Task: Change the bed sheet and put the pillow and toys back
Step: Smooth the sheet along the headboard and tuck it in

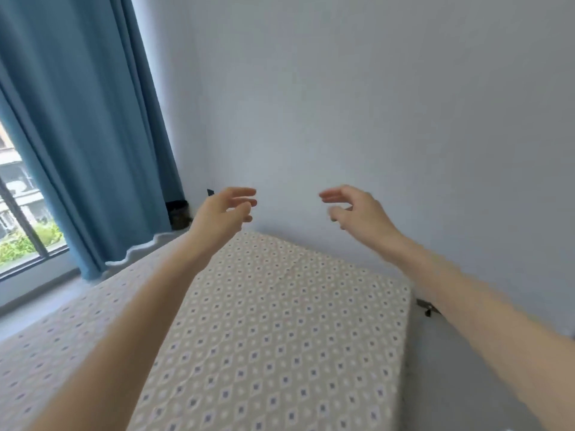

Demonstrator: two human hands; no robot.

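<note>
Head view: most of the scene is being taken up by a pale grey wall (373, 104), and the bed (280, 337) is being kept right against it, running toward the corner. The bed's top is being covered by beige fabric with a small diamond pattern; whether it is a sheet or the bare mattress cannot be told. A blue curtain (77, 119) is being hung at the left, beside a window (18, 213). The left hand (224, 209) and right hand (357, 213) are being held out above the bed, fingers loosely curved, with nothing being grasped.
</note>
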